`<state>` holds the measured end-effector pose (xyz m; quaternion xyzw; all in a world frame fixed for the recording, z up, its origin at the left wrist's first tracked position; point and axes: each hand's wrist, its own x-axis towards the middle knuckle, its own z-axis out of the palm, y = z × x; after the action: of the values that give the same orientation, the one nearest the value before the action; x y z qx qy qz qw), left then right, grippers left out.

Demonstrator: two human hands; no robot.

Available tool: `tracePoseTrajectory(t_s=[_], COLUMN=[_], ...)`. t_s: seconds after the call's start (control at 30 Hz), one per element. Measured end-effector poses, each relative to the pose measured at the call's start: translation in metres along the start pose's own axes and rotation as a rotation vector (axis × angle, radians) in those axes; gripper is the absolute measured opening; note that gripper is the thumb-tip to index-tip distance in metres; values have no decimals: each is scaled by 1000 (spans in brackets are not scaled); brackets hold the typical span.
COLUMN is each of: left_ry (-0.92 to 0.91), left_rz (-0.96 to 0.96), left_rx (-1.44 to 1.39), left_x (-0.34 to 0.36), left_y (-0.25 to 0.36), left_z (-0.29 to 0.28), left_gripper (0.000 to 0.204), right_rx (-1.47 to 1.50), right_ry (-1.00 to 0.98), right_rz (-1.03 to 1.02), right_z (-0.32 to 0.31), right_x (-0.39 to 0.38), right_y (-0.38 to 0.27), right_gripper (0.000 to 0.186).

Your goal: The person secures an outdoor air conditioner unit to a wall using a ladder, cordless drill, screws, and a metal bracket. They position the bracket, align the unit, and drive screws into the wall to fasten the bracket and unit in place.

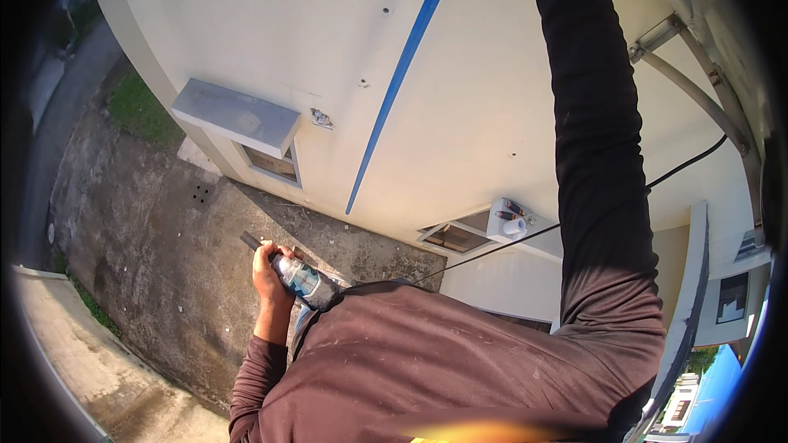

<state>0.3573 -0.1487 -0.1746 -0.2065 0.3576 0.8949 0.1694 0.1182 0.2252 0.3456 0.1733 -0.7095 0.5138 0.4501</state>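
Observation:
My left hand (273,274) is wrapped round a teal-and-grey power tool (305,280), held beside my waist. A short black handle-like part (250,239) sticks out past the fingers. The tool's working end cannot be made out, so its exact kind is unclear. My right arm (595,115), in a dark sleeve, reaches up along the pale wall (476,74). Only a sliver of the wrist shows at the top edge; the right hand itself is out of the picture. A long blue strip (402,82) runs slantwise down the wall, left of that arm.
Pliers-like tools (512,208) with dark and orange handles and a white cup-like item (515,227) lie on a ledge. A black cable (689,162) crosses behind my right arm. A metal bracket (706,86) juts out at right. Concrete ground (148,221) lies far below.

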Motion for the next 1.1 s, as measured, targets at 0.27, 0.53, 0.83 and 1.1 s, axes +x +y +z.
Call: tracePoseTrajectory(t_s=[0.27, 0.53, 0.83, 1.1], left_ry=[12, -21, -32, 113], left_rz=[42, 47, -10, -39], left_rx=[-34, -39, 27, -116], left_x=[5, 22, 19, 42], left_y=[-8, -20, -19, -1], left_z=[-5, -15, -1, 8], left_gripper=[17, 21, 25, 25], right_rx=[55, 216, 103, -297], right_ry=[120, 118, 56, -99], right_rz=[-156, 14, -19, -305], right_z=[18, 32, 26, -40], right_x=[-7, -20, -20, 12], right_y=[-3, -24, -29, 18], right_gripper=[24, 33, 38, 47])
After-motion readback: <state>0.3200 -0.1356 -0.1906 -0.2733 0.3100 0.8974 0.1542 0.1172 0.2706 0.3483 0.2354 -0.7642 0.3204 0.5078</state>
